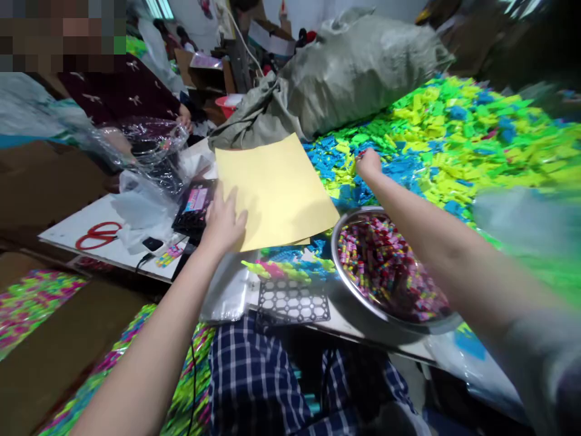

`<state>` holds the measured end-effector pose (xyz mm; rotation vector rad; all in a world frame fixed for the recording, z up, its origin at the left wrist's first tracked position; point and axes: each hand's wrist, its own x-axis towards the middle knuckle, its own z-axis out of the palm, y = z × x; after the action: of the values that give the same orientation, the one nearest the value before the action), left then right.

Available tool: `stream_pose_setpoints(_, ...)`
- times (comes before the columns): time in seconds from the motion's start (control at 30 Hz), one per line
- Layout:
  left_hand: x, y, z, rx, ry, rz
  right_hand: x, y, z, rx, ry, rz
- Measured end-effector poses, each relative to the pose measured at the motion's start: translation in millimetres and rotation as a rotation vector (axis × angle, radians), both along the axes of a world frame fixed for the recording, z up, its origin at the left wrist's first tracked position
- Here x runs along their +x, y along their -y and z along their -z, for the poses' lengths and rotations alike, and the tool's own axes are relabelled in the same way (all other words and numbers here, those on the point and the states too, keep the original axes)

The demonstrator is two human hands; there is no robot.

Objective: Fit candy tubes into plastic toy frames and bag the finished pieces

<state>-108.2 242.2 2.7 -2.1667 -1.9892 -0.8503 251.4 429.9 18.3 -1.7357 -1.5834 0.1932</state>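
Observation:
My left hand [226, 221] lies with fingers spread on the lower left corner of a yellow sheet of card [276, 188]; a second sheet's edge peeks out beneath. My right hand [370, 163] reaches over a heap of small blue plastic pieces [402, 172], its fingers closed. A bit of red shows at the fingertips, too small to name. Below my right forearm stands a metal bowl [338, 257] full of small, wrapped, multicoloured sticks [376, 254]. A black package [195, 203] with a pink label sits just left of my left hand.
A large grey sack [354, 66] lies behind a big pile of green and yellow pieces [454, 133]. Red-handled scissors [97, 235] rest at the left, near clear plastic bags [147, 206]. A black perforated tray [293, 301] is at the front edge. Another person [122, 91] works across the table.

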Motion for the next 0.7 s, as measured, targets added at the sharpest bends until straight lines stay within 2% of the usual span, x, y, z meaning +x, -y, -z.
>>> stream_pose_setpoints(0.1, 16.2, 29.1, -19.7, 0.089, 0.064, 0.105, 8.1, 23.5, -29.3, -0.016, -0.052, 0.061)
stream_pose_setpoints(0.2, 47.1, 75.4, -48.2, 0.218, 0.185, 0.223, 8.3, 68.1, -56.4, -0.040, -0.095, -0.017)
stream_pose_setpoints(0.27, 71.3, 110.1, -62.6, 0.223, 0.316, 0.260, 2.3, 118.1, -70.6, -0.079, -0.129, -0.189)
stream_pose_setpoints(0.33, 95.7, 143.9, -65.9, 0.094, 0.561, 0.265, -7.7, 183.4, -78.1, -0.148, -0.189, -0.533)
stream_pose_setpoints(0.37, 107.4, 160.1, -62.5, -0.032, 0.703, 0.281, -13.6, 219.1, -78.3, -0.174, -0.198, -0.667)
stream_pose_setpoints(0.43, 129.2, 190.6, -46.6, -0.325, 0.946, 0.357, -25.1, 288.2, -70.5, -0.163, -0.184, -0.829)
stream_pose_setpoints(0.5, 147.1, 217.6, -23.5, -0.553, 1.114, 0.393, -34.3, 344.7, -53.0, -0.183, -0.229, -0.876)
stream_pose_setpoints(0.53, 153.8, 229.2, -11.8, -0.623, 1.182, 0.359, -37.5, 366.0, -41.8, -0.228, -0.274, -0.871)
stream_pose_setpoints(0.63, 162.9, 253.9, 15.1, -0.686, 1.371, 0.203, -41.1, 403.6, -6.7, -0.335, -0.544, -0.756)
stream_pose_setpoints(0.7, 161.0, 262.2, 23.1, -0.660, 1.467, 0.136, -40.3, 413.9, 11.5, -0.408, -0.733, -0.730)
